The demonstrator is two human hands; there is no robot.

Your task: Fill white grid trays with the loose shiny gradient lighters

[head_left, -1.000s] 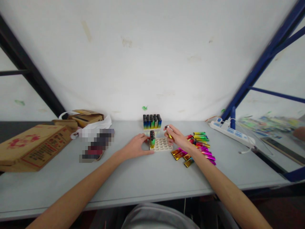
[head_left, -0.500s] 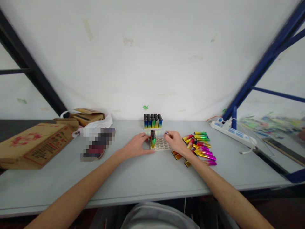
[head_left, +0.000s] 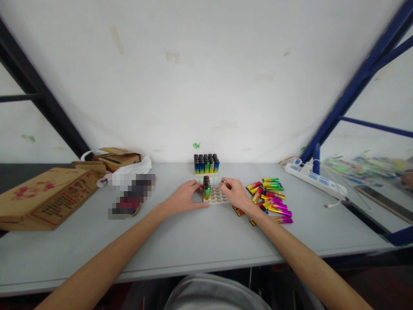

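A white holder with round holes [head_left: 218, 197] lies on the table before me, a column of green-and-yellow lighters [head_left: 207, 189] upright along its left side. My left hand [head_left: 183, 198] spans the holder's left end, thumb at the front corner and fingers towards the back. My right hand [head_left: 237, 193] is closed in a pinch over the holder's right part, on a lighter [head_left: 223, 181] whose metal top shows at the fingertips; its body is mostly hidden. Just right of that hand lies a loose pile of shiny coloured lighters [head_left: 274, 196], partly covered by my forearm.
Behind the holder stands a filled block of blue-and-yellow lighters [head_left: 206, 164], near the wall. Cardboard boxes [head_left: 48, 193], a plastic bag [head_left: 135, 170] and a pixelated item [head_left: 134, 196] lie left. A power strip [head_left: 314, 178] and a phone [head_left: 387, 202] lie right.
My right hand has shifted slightly left over the holder with the lighter in its fingers. My left hand stays at the holder's left end.
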